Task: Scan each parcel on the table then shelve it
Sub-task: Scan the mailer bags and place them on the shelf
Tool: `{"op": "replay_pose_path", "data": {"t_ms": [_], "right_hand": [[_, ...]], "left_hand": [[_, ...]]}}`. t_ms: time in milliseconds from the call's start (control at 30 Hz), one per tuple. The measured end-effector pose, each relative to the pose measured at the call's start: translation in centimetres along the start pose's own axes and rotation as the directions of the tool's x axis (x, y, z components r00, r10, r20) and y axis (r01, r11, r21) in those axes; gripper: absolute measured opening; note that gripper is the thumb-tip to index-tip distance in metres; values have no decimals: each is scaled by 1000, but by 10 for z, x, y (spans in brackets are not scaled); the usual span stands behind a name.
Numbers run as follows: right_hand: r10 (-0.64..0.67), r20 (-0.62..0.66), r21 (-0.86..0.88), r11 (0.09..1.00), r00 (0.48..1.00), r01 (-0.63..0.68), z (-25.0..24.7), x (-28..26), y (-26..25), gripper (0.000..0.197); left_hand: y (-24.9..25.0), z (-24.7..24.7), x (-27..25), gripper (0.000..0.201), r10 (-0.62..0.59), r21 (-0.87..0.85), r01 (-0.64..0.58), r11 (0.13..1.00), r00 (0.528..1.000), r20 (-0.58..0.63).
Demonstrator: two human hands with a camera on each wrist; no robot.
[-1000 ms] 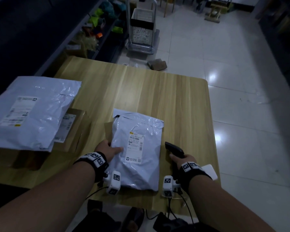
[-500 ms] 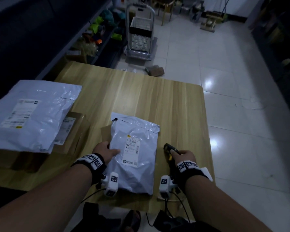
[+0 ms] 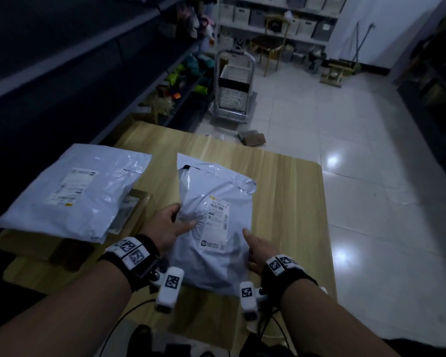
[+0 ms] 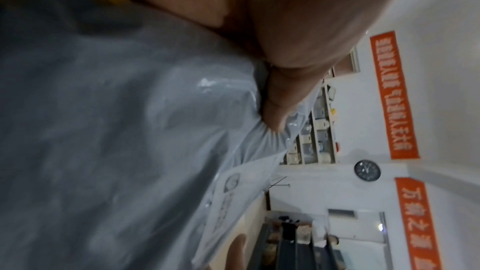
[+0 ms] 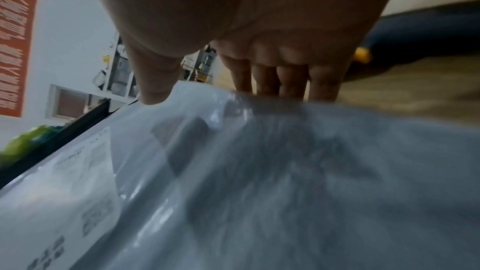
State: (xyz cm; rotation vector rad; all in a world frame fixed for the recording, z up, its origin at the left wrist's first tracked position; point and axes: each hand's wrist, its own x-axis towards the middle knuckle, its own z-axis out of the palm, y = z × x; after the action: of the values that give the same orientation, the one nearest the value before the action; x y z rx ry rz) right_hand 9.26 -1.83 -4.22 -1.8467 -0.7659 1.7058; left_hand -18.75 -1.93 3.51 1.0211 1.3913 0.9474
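Note:
A grey poly-bag parcel (image 3: 216,202) with a white shipping label (image 3: 216,222) is held between both hands above the near part of the wooden table (image 3: 289,202). My left hand (image 3: 168,225) grips its left edge, thumb pressed into the top of the plastic (image 4: 280,110). On the opposite edge my right hand (image 3: 258,249) holds it, thumb on top (image 5: 155,81) and fingers (image 5: 280,79) going under the bag (image 5: 259,171). The scanner is not visible in any view.
A second grey parcel (image 3: 75,194) lies on a cardboard box (image 3: 134,210) at the table's left. Dark shelving (image 3: 165,81) runs along the left. A trolley with a basket (image 3: 233,91) and a small box (image 3: 251,137) stand on the tiled floor beyond.
My right hand has left the black scanner and taken the parcel's right edge. The parcel has been lifted and moved away from me. The head view has tilted up.

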Motion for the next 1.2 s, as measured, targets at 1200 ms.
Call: {"op": "replay_pose_path", "data": {"t_ms": [1200], "right_hand": [[-198, 713, -485, 554, 673, 677, 543, -132, -102, 29]], "left_hand": [[-94, -443, -267, 16, -372, -425, -39, 904, 416, -830]]}}
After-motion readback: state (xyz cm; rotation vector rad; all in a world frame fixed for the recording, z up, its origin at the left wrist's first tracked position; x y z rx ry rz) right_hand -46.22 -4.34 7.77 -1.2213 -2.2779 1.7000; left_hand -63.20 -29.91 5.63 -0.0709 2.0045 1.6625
